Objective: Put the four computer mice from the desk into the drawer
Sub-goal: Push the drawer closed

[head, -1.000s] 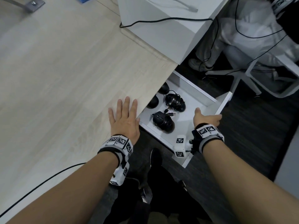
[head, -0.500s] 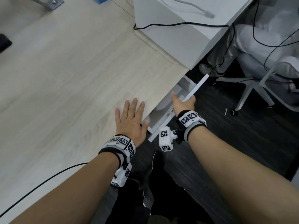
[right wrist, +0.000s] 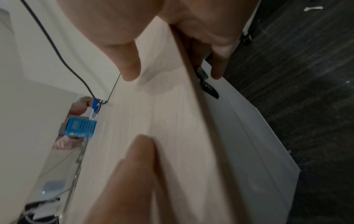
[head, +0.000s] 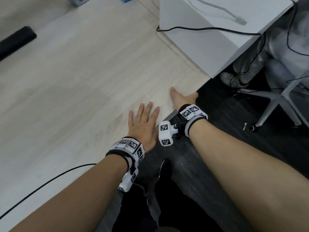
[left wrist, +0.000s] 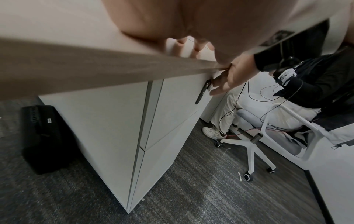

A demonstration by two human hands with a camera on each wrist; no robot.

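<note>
No mouse is in sight on the light wood desk point(head: 66, 81); whatever lies in the drawer is hidden. The white drawer point(left wrist: 178, 97) sits pushed in under the desk edge, with a black tag point(left wrist: 203, 94) hanging at its front. My right hand point(head: 182, 97) is at the desk corner, thumb on the top and straight fingers point(right wrist: 218, 66) against the drawer front point(right wrist: 239, 121). My left hand point(head: 144, 118) lies flat and spread on the desk beside it, holding nothing.
A white desk block point(head: 209, 39) with a black cable point(head: 209, 28) stands at the back right. Another person's legs and a white chair base point(head: 275, 101) occupy the dark floor on the right. A black bar point(head: 15, 39) lies far left, a black case point(left wrist: 42, 136) under the desk.
My right hand has pushed the open drawer in under the desk, and the black mice inside have gone out of sight. The left hand has stayed flat on the desk.
</note>
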